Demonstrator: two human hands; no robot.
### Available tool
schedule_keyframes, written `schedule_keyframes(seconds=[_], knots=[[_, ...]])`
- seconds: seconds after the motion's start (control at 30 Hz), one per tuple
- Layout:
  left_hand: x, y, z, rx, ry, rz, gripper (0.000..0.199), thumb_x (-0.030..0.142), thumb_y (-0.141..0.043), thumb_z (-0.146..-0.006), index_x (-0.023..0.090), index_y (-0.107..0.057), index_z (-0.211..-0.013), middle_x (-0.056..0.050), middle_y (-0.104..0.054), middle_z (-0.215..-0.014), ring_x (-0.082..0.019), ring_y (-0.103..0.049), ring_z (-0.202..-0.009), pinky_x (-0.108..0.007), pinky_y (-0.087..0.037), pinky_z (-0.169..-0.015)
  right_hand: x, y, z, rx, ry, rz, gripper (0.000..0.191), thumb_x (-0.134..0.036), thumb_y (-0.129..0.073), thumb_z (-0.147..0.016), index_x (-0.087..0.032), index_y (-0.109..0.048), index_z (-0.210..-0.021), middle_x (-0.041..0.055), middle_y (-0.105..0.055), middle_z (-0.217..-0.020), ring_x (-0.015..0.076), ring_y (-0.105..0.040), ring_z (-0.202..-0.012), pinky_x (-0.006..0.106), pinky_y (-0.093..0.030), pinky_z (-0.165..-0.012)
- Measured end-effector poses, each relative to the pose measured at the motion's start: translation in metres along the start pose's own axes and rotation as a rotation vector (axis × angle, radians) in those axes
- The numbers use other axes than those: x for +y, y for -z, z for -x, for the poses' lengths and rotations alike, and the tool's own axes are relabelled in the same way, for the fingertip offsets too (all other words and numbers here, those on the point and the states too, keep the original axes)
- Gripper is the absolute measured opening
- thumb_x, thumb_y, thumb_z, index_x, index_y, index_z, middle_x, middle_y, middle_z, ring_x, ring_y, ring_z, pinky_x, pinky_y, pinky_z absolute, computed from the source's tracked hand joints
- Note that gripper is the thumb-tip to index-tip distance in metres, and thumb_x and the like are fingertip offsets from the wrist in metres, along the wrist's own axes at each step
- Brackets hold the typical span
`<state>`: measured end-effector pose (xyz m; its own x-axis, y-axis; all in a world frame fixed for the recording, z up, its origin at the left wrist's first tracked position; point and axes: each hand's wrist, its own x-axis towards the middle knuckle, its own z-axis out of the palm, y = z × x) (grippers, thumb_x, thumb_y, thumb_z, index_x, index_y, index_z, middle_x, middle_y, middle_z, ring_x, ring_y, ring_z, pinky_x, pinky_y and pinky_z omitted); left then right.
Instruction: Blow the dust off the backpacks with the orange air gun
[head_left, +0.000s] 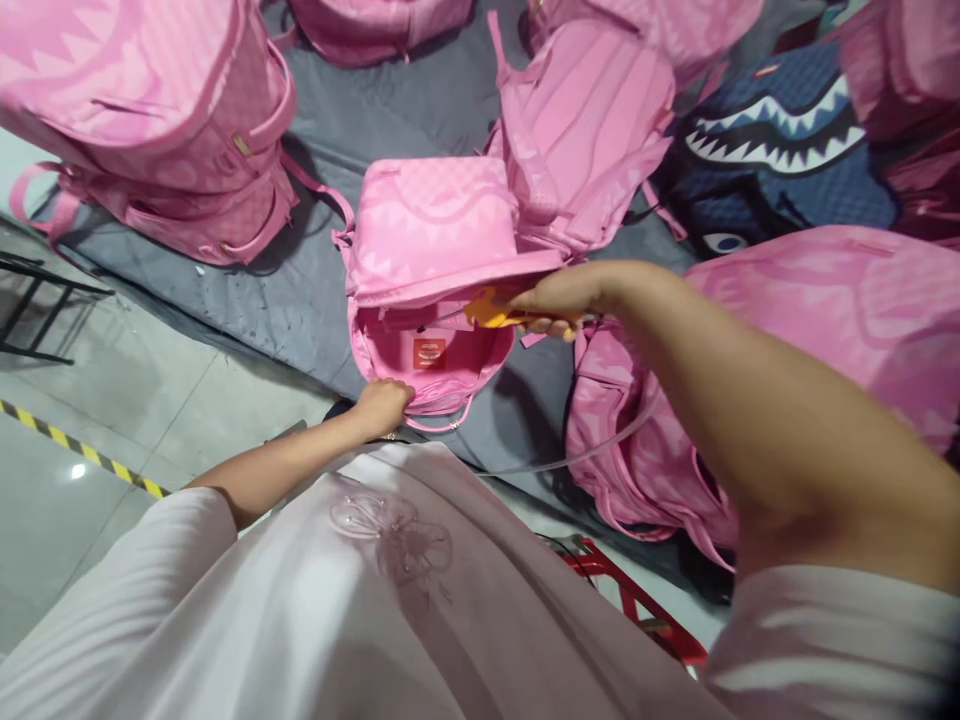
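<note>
In front of me a pink backpack point(435, 225) lies with its main compartment unzipped and its mouth facing me. An orange label point(430, 354) shows on the pink lining inside. My left hand point(384, 408) is closed on the near edge of the opening, beside the top handle point(435, 424). With my right hand point(559, 298) I grip a yellow-orange air blow gun point(491, 308) at the mouth of the bag. Its thin nozzle points left into the compartment. A clear hose point(555, 462) runs below my right forearm; where it joins the gun is hidden.
Several pink backpacks surround the open one, including a stack point(217, 130) at left and a large bag point(847, 330) at right. A dark blue shark-mouth backpack point(780, 150) lies at far right. Grey cloth point(262, 310) covers the table. A red frame point(637, 610) stands below.
</note>
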<state>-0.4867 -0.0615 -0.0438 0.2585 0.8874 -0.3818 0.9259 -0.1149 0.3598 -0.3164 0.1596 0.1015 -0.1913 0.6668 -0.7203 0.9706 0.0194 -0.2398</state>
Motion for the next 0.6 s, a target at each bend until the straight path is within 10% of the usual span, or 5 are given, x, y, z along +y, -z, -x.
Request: schedule_keyframes(seconds=[0.1,0.23,0.43,0.6], knots=[[-0.005,-0.003,0.001,0.049,-0.001,0.042,0.025,0.016,-0.044,-0.091,0.015,-0.069,-0.092,-0.013,-0.072,-0.095,-0.025,-0.067,-0.096,-0.036,-0.047,-0.086,0.01,-0.016,0.015,-0.312,-0.078,-0.025,0.055,-0.047,-0.039,-0.102,-0.012,-0.05,-0.061,-0.0043,-0.047,-0.058,-0.0002,-0.037,-0.044,0.017,-0.03,-0.048],[-0.024,-0.005,0.018,0.19,0.008,0.218,0.031,0.026,-0.042,-0.095,0.018,-0.072,-0.094,-0.012,-0.074,-0.1,-0.024,-0.067,-0.1,-0.036,-0.047,-0.095,0.046,-0.039,0.03,-0.399,-0.069,-0.22,0.052,-0.055,-0.05,-0.095,-0.018,-0.046,-0.06,-0.0082,-0.033,-0.046,0.0033,-0.026,-0.037,0.017,-0.026,-0.039],[-0.107,-0.002,0.018,0.661,0.528,0.819,0.047,0.043,-0.045,-0.091,0.015,-0.064,-0.122,-0.013,-0.068,-0.123,-0.028,-0.063,-0.116,-0.037,-0.054,-0.092,0.164,-0.103,0.072,-0.28,-0.146,-0.61,0.054,-0.065,-0.046,-0.092,-0.017,-0.057,-0.069,-0.0027,-0.045,-0.046,0.0095,-0.041,-0.037,0.021,-0.04,-0.037],[-0.118,0.028,-0.031,0.381,0.638,1.236,0.088,0.054,-0.06,-0.086,0.026,-0.017,-0.157,-0.015,-0.038,-0.156,-0.032,-0.05,-0.134,-0.042,-0.056,-0.091,0.214,-0.161,0.085,0.082,-0.004,-1.215,0.034,-0.053,-0.054,-0.093,-0.02,-0.058,-0.091,0.0014,-0.06,-0.069,0.014,-0.065,-0.063,0.029,-0.059,-0.068]])
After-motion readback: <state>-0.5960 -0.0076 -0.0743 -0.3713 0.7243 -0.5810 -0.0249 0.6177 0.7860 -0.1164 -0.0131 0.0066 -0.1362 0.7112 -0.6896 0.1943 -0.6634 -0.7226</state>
